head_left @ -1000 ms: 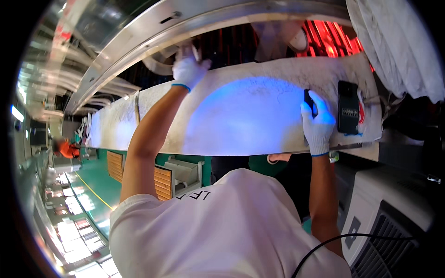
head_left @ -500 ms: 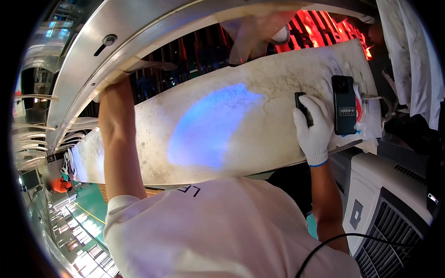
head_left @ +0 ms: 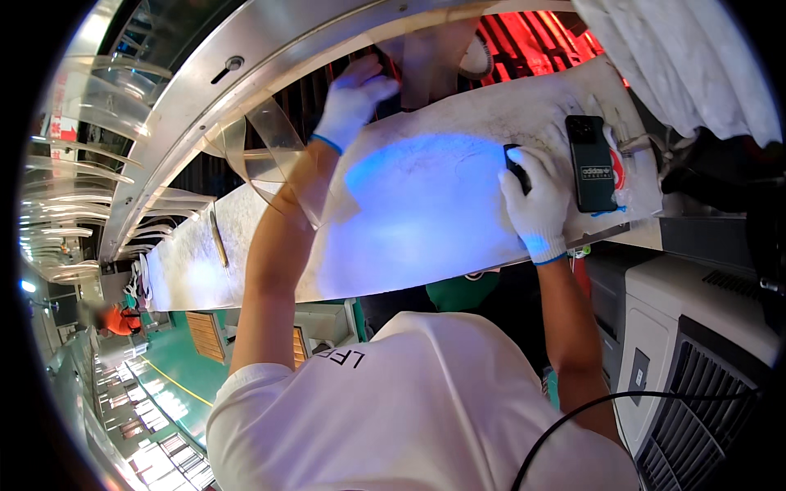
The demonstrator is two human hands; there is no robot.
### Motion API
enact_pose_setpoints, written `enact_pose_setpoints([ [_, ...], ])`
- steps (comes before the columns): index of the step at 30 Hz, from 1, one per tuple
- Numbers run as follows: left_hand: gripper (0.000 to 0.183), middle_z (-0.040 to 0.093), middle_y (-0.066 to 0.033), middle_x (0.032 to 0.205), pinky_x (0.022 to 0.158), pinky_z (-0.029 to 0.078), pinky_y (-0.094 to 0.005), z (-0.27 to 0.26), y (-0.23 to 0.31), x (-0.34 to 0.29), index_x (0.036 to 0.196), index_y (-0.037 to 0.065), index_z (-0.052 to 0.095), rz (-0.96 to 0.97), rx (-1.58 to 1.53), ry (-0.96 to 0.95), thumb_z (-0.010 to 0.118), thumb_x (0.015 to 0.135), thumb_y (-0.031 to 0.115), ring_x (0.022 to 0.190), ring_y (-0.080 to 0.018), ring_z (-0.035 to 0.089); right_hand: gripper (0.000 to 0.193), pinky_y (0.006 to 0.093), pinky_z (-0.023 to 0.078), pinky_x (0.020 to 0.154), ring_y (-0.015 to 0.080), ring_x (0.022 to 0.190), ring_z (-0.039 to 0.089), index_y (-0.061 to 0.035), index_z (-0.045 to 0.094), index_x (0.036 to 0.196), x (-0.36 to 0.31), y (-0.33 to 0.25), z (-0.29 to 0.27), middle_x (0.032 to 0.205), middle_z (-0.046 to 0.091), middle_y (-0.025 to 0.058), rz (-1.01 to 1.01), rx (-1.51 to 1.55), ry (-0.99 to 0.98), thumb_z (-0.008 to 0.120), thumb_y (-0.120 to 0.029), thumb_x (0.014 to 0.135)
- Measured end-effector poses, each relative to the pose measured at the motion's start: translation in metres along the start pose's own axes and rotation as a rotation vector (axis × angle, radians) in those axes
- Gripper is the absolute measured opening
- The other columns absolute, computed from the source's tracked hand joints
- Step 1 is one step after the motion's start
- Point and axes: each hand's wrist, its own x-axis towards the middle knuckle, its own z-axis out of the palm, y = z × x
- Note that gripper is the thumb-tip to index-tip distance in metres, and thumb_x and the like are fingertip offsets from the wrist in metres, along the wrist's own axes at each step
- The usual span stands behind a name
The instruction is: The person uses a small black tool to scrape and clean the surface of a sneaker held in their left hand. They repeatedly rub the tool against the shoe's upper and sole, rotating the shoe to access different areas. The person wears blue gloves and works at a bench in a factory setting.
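Note:
My left hand [head_left: 354, 100], in a white knit glove with a blue cuff, reaches over the far edge of a long, stained white work surface [head_left: 270, 237]. Its fingers look stretched apart and somewhat blurred, with nothing visible in them. Clear plastic strips [head_left: 282, 151] hang in front of that forearm. On the right, my gloved right hand [head_left: 540, 200] rests on the surface, closed around a small black object [head_left: 517, 168] whose kind I cannot make out. A dark phone [head_left: 591, 164] lies just right of that hand.
A metal beam [head_left: 184, 102] curves across the far left. Red-lit dark bars [head_left: 532, 45] run behind the surface. A thin brownish stick-like tool [head_left: 218, 233] lies on its left part. White cloth [head_left: 679, 65] hangs at far right, above a grey-white machine [head_left: 655, 286].
My left hand has come out from beneath the metal beam and shifted right, now showing its glove among the strips. My right hand stays on the black object. The whole view has turned slightly.

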Motion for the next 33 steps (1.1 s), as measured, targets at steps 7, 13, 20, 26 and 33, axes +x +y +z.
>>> enact_pose_setpoints([
  [7,0.037,0.078,-0.0161,0.131,0.114,0.055,-0.0515,0.121,-0.001,0.076,0.135,0.015,0.076,0.378,-0.292,-0.226,0.071,0.101,0.028,0.127,-0.0387,0.071,0.03,0.045,0.062,0.097,0.0347,0.112,0.075,-0.0081,0.081,0.12,-0.006,0.011,0.01,0.124,0.078,0.0118,0.064,0.176,-0.015,0.087,-0.014,0.091],
  [13,0.037,0.076,-0.0168,0.132,0.111,0.055,-0.0529,0.153,0.036,0.12,0.135,0.013,0.073,0.676,0.877,-0.353,0.071,0.102,0.029,0.125,-0.0397,0.07,0.03,0.04,0.063,0.097,0.0321,0.114,0.078,-0.0038,0.079,0.124,-0.006,0.011,-0.005,0.126,0.079,0.0139,0.071,0.123,-0.048,0.086,-0.015,0.097],
  [20,0.04,0.077,-0.0197,0.127,0.103,0.059,-0.0534,0.097,0.048,0.13,0.135,0.009,0.071,0.792,0.974,-0.449,0.074,0.102,0.032,0.119,-0.0438,0.073,0.028,0.0384,0.064,0.093,0.0298,0.109,0.079,-0.0025,0.08,0.122,-0.011,0.018,0.0,0.123,0.079,0.0148,0.105,0.166,-0.019,0.086,-0.014,0.097],
  [26,0.044,0.079,-0.0221,0.122,0.096,0.062,-0.0539,-0.023,0.053,0.055,0.135,0.007,0.069,0.966,1.235,-0.333,0.075,0.102,0.035,0.113,-0.0474,0.075,0.025,0.0426,0.064,0.09,0.0345,0.105,0.077,-0.0079,0.081,0.114,-0.005,0.014,0.005,0.115,0.079,0.013,0.058,0.211,0.03,0.088,-0.014,0.091],
  [33,0.068,0.066,-0.0136,0.092,0.063,0.052,-0.0499,-0.052,0.089,-0.183,0.138,0.006,0.075,0.869,1.055,0.052,0.094,0.08,0.036,0.073,-0.0362,0.064,0.025,0.0437,0.063,0.093,0.0357,0.103,0.077,-0.0072,0.081,0.114,-0.007,0.016,0.006,0.113,0.08,0.0136,0.065,0.211,0.042,0.087,-0.016,0.091],
])
